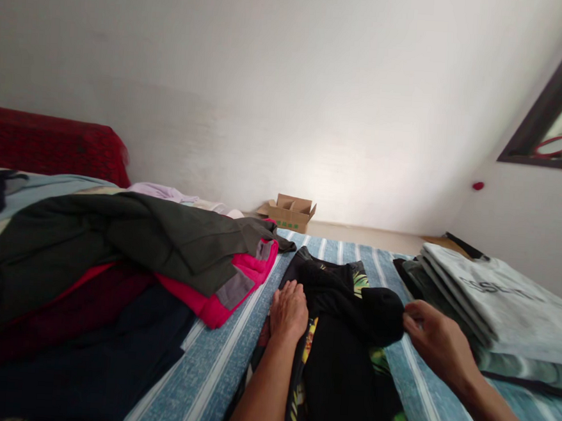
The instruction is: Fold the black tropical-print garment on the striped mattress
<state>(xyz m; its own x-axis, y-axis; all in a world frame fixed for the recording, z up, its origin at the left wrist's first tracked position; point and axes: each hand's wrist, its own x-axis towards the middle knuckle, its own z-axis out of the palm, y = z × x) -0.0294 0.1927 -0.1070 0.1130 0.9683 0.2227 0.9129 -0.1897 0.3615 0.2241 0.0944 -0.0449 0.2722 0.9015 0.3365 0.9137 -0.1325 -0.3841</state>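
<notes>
Black garment with yellow-and-green leaf-print trim, lying lengthwise on a blue striped bedspread, its upper part bunched into a soft fold. Left hand palm down on the garment's left edge, fingers close together and relaxed, gripping nothing. Right hand just beside the garment's right side, fingers curled and pinching the end of the fold. To the right of the garment, a neat stack of folded grey-green shirts, near the right hand. To the left of the garment, a heap of dark green, hot pink and maroon clothes. Beyond the garment, a small open cardboard box on the floor against a white wall. Far beyond and to the left of the garment, a red cloth.
</notes>
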